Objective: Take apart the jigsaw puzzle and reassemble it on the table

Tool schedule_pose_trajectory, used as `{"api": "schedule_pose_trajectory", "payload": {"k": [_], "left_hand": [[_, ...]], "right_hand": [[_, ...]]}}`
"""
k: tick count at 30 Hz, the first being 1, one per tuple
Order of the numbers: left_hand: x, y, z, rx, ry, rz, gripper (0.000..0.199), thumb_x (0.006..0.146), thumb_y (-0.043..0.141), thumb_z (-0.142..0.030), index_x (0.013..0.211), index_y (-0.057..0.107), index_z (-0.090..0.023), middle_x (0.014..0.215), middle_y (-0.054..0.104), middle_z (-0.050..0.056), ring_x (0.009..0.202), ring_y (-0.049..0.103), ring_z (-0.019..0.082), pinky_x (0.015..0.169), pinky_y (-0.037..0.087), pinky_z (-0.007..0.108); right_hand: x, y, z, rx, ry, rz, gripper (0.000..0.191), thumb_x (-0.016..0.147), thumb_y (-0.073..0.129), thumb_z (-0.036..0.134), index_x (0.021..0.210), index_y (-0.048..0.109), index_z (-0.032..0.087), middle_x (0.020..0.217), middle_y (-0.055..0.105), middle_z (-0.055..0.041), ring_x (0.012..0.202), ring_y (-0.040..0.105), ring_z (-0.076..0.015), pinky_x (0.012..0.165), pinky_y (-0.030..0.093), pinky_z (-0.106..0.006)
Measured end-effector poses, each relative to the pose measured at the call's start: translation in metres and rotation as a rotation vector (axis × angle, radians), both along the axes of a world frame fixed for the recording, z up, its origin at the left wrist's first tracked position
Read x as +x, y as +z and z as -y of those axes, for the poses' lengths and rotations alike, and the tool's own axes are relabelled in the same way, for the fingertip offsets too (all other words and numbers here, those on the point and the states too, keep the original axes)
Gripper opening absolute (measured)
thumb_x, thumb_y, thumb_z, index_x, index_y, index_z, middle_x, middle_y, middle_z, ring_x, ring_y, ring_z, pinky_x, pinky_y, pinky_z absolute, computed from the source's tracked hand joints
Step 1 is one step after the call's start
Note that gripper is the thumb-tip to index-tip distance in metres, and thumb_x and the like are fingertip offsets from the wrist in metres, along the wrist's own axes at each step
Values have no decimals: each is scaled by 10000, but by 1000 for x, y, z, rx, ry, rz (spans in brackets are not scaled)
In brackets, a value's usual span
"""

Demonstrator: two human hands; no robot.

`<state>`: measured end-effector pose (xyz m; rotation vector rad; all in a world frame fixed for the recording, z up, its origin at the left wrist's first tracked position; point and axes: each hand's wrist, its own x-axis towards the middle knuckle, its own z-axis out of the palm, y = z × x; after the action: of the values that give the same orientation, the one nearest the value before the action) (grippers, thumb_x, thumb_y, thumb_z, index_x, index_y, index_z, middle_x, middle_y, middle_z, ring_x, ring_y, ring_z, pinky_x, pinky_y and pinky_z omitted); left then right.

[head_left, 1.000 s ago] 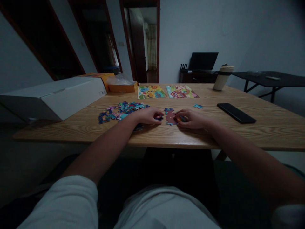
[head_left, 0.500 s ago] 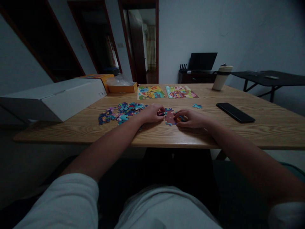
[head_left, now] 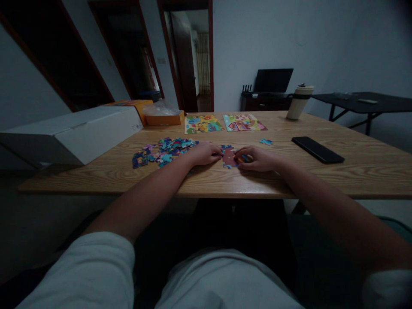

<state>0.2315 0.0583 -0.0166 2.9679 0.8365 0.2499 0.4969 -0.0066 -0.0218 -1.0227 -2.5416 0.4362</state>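
While left hand (head_left: 206,153) touches joined pieces (head_left: 228,157), right hand (head_left: 255,159) does too.

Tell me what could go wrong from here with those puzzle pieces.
The reddish-brown puzzle section lies between the left hand and the right hand; uneven pressure might shift or separate it. The left forearm passes close to the loose pile, so it could brush pieces out of place. The lone blue piece lies apart from the pile and might be overlooked.
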Motion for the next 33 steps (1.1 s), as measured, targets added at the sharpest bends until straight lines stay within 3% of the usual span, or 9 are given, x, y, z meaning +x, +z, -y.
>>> {"api": "schedule_pose_trajectory", "payload": {"k": [5, 10, 14, 17, 21, 25, 27, 30, 33], "left_hand": [[3, 4, 11, 6, 74, -39, 309, 943, 530, -315, 1158, 739, -242, 1102, 758, 60, 956, 673, 210, 828, 466, 306], [5, 10, 20, -11, 113, -74, 326, 936, 534, -354, 1168, 739, -254, 1140, 748, 76, 1037, 662, 247, 887, 465, 343], [-14, 38, 16, -33, 230, 120, 435, 931, 563, -404, 1322, 655, -237, 1326, 669, 87, 1201, 604, 250, 1015, 434, 357], [-45, 69, 10, -30, 394, 362, 498, 963, 494, -394, 1407, 576, -185, 1360, 641, 108, 1158, 627, 225, 975, 471, 339], [-98, 91, 1, -93, 550, 244, 512, 914, 541, -425, 1346, 631, -164, 1288, 685, 100, 1084, 658, 224, 943, 491, 319], [-146, 81, -11, -94, 759, -17, 531, 856, 586, -435, 1297, 676, -154, 1307, 681, 105, 1115, 657, 243, 954, 476, 286], [-161, 71, -17, -128, 798, -102, 540, 845, 592, -438, 1306, 674, -170, 1296, 690, 94, 1099, 665, 243, 925, 483, 271], [-168, 55, -24, -167, 785, -113, 591, 813, 634, -476, 1346, 645, -221, 1284, 700, 64, 1078, 671, 234, 893, 489, 251], [-161, 46, -29, -199, 763, -89, 666, 785, 676, -504, 1375, 615, -202, 1275, 702, 80, 1036, 677, 227, 854, 496, 240]], "right_hand": [[0, -3, -2, -7, -17, -24, 295, 860, 658, 344, 1128, 751, 264, 1194, 729, -56, 1039, 674, -256, 945, 495, -363], [-2, 1, 3, 18, -49, 11, 344, 892, 626, 388, 1190, 726, 246, 1239, 709, -82, 1099, 656, -273, 992, 480, -386], [0, 0, 2, 99, -111, 44, 499, 891, 632, 462, 1348, 644, 262, 1412, 612, -81, 1293, 549, -307, 1110, 396, -434], [3, -5, -3, 49, -100, 65, 532, 900, 618, 488, 1381, 619, 261, 1427, 602, -72, 1286, 561, -294, 1111, 403, -419], [8, -7, -6, -39, -125, 54, 541, 883, 636, 478, 1376, 625, 254, 1404, 622, -70, 1238, 600, -292, 1075, 443, -411], [14, -5, -4, -84, -153, 54, 550, 867, 653, 468, 1371, 631, 250, 1379, 641, -67, 1201, 623, -296, 1054, 460, -414], [16, -4, -4, -105, -149, 47, 555, 875, 643, 485, 1376, 626, 246, 1362, 652, -69, 1184, 631, -295, 1049, 464, -422], [18, -5, -4, -120, -146, 20, 538, 872, 645, 488, 1364, 635, 269, 1347, 663, -59, 1167, 638, -297, 1040, 471, -440], [18, -6, -4, -127, -151, 15, 526, 867, 648, 489, 1352, 644, 285, 1337, 668, -49, 1173, 635, -296, 1036, 476, -439]]}}
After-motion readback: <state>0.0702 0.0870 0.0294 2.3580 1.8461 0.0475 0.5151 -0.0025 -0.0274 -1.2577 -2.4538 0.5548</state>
